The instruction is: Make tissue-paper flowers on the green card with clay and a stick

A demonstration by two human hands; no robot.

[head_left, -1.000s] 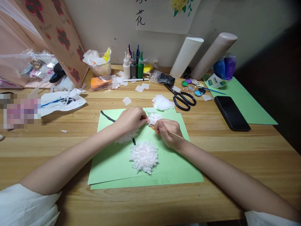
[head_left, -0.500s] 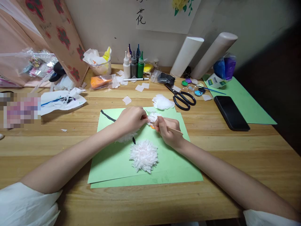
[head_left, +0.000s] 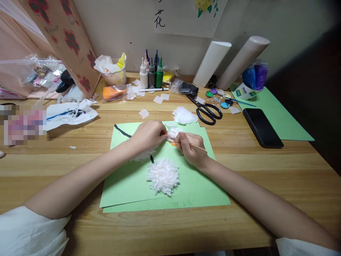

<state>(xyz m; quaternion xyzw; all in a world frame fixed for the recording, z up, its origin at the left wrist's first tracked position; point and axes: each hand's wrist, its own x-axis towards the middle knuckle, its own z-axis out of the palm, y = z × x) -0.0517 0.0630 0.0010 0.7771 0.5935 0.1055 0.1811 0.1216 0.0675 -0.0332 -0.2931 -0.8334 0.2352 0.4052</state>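
Observation:
Light green paper sheets (head_left: pixel 125 192) lie stacked in front of me, with a black painted line (head_left: pixel 122 131) on the upper one. A fluffy white tissue-paper flower (head_left: pixel 163 177) sits near the middle, and another is partly hidden under my left wrist. My left hand (head_left: pixel 150 134) is closed in a pinch at the edge of a smaller white tissue flower (head_left: pixel 174 132); what its fingertips hold is hidden. My right hand (head_left: pixel 193 147) grips a thin wooden stick (head_left: pixel 198 148), its tip hidden at that flower. A bit of orange shows beneath the flower.
Beyond the sheets lie a tissue pile (head_left: pixel 184 115), black-handled scissors (head_left: pixel 206 112) and small tissue squares (head_left: pixel 144 113). Paint bottles (head_left: pixel 159 76), a plastic cup (head_left: pixel 113 73) and two tall bottles (head_left: pixel 211 64) stand by the wall. A phone (head_left: pixel 262 127) rests at right.
Hardly anything differs. Both hands stay at the smaller tissue flower, with only a very slight shift of the fingers and tissue.

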